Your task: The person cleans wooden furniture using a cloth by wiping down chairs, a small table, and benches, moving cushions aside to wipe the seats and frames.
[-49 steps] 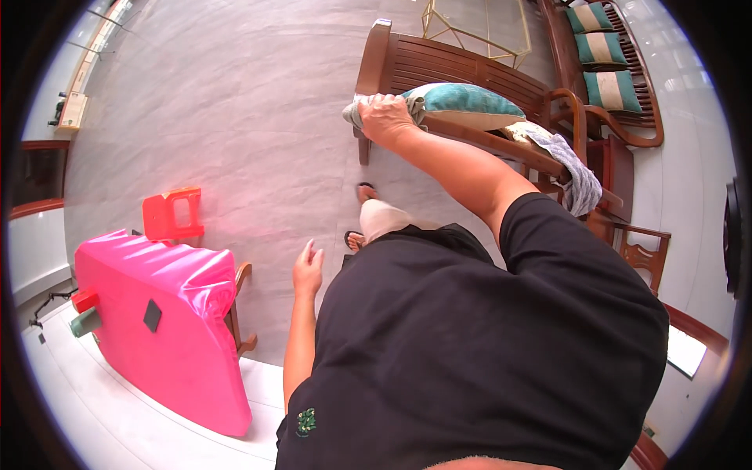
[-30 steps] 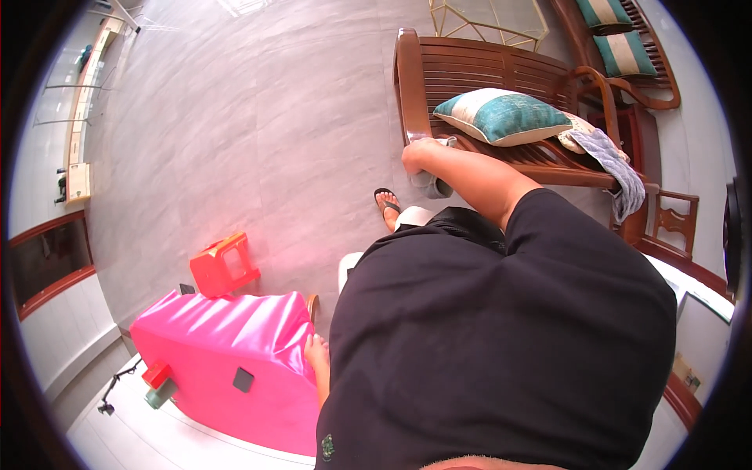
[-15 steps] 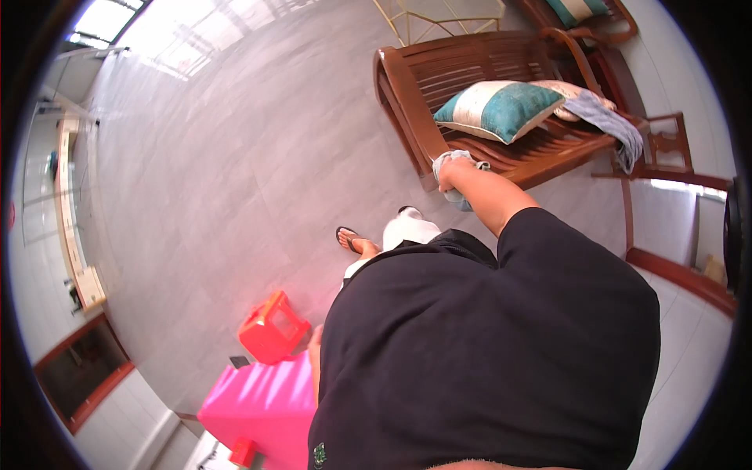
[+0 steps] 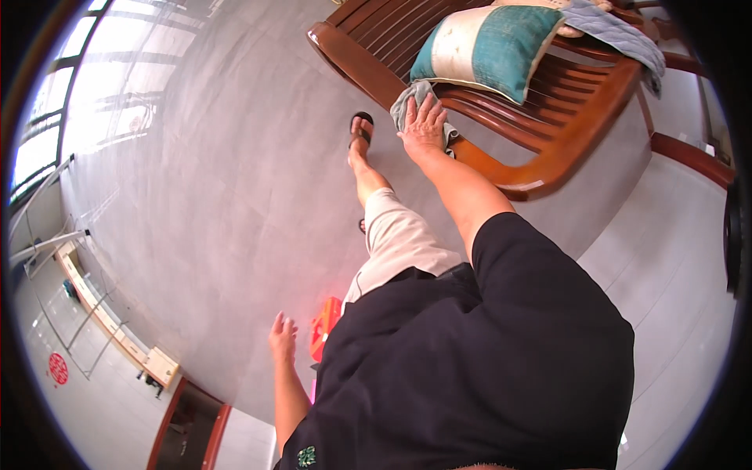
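Draping over the edge of a brown wooden bench (image 4: 540, 174): grey cloth (image 4: 401, 108), beneath the right hand (image 4: 424, 129), palm down, fingers extended and slightly apart. Teal-and-cream cushion (image 4: 487, 52) on the slats just beyond. Pale quilted cloth (image 4: 615, 39) hanging at the bench's right. Left hand (image 4: 283, 338) holds nothing, fingers loosely spread, near a red-orange stool (image 4: 322, 326).

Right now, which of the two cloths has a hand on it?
The greenish-grey cloth at the left end of the bench, under the right hand. The bluish-grey cloth drapes over the bench's right side, with no hand touching it.
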The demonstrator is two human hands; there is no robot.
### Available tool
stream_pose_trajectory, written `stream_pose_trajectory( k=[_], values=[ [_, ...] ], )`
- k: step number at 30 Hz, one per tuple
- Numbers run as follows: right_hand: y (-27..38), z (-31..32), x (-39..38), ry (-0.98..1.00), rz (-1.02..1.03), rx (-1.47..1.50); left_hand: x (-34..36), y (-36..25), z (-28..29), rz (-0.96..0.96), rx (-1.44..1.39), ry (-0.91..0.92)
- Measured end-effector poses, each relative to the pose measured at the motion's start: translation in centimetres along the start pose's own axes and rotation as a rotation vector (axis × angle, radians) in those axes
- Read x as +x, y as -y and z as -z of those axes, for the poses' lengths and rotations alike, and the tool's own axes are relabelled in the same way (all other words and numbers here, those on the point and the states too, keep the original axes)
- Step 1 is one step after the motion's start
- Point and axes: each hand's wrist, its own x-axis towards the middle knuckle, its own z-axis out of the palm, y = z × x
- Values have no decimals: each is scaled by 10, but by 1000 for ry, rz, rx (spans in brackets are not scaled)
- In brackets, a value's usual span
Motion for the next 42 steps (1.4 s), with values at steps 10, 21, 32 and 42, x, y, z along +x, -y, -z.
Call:
stream_pose_trajectory(
  k=[10,21,32,42],
  values=[
    [30,-3,74,-438,1,414,76,-272,-162,-411,205,476],
    [4,11,76,-449,45,711,94,-264,-258,-676,931,639],
    [19,23,95,-221,19,663,155,-385,-253,-853,955,379],
    [94,57,219,90,-121,374,211,-489,-295,-659,1513,314]
  ],
)
